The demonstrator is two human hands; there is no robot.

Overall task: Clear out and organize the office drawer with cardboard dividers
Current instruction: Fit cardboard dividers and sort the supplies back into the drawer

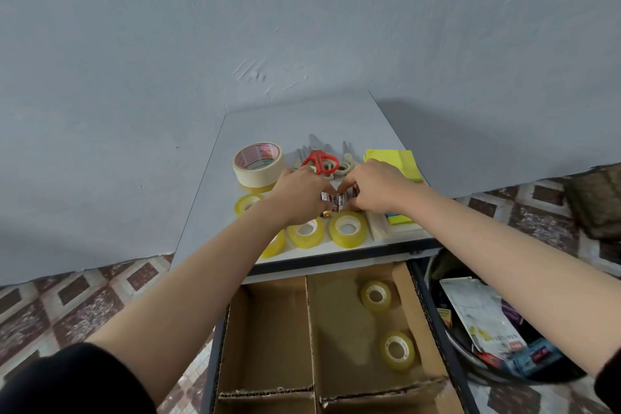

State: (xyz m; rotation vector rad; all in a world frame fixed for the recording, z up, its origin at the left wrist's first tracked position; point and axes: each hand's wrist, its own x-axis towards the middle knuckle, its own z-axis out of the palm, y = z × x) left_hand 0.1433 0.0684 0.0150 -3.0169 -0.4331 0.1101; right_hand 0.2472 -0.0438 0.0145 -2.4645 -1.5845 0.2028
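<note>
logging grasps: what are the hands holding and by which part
The left hand and right hand grip a cluster of batteries from opposite sides.

The drawer stands pulled open, fitted with brown cardboard dividers that split it into compartments. Two clear tape rolls lie flat and well apart in the right one. On the desk top above sit a wide masking tape roll, red scissors, yellow sticky notes and more yellowish tape rolls along the front edge. A bunch of batteries is gripped between the left hand and the right hand.
</note>
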